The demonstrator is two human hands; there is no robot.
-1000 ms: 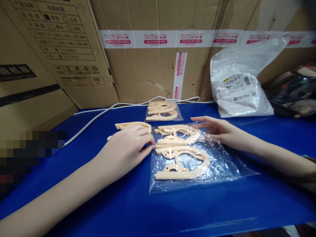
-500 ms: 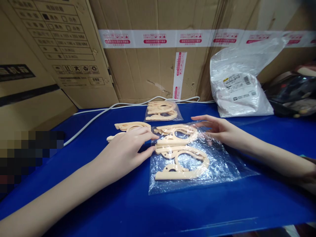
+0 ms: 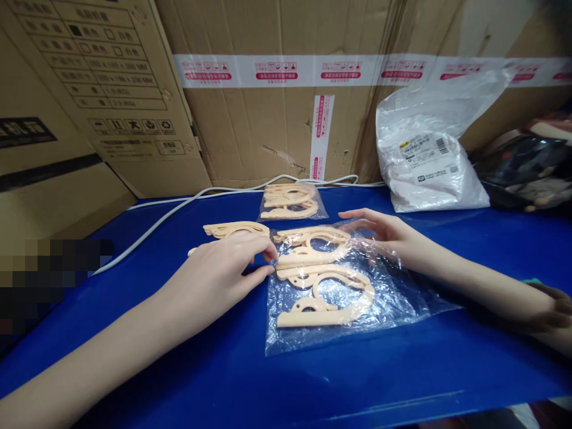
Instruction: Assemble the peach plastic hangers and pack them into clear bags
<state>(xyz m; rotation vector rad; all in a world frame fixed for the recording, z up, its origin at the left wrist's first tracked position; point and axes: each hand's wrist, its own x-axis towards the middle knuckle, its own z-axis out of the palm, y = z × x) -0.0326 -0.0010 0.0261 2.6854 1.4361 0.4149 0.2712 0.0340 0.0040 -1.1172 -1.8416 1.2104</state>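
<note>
A clear plastic bag [image 3: 393,298] lies on the blue table, with beige folding hangers [image 3: 322,319] stacked inside it. At the bag's left edge is my left hand [image 3: 235,259], its thumb and curled index finger apart, close to the ends of the hangers. Partly hidden behind that hand are more loose folding hangers [image 3: 223,229]. My right hand [image 3: 386,233] is at the bag's upper right, fingers spread, with some of them showing through the crinkled film. Whether those fingers are inside the bag or under it, I cannot tell.
Behind lies another packed bag of hangers [image 3: 292,202]. A white cable [image 3: 165,214] runs along the back. Cardboard boxes [image 3: 250,131] wall the back and left. A white plastic parcel bag [image 3: 431,167] stands at the back right, beside a dark bundle [image 3: 531,161].
My left index finger has curled and drawn back slightly from the hangers in the bag. The view has shifted a little; my right hand keeps nearly the same pose.
</note>
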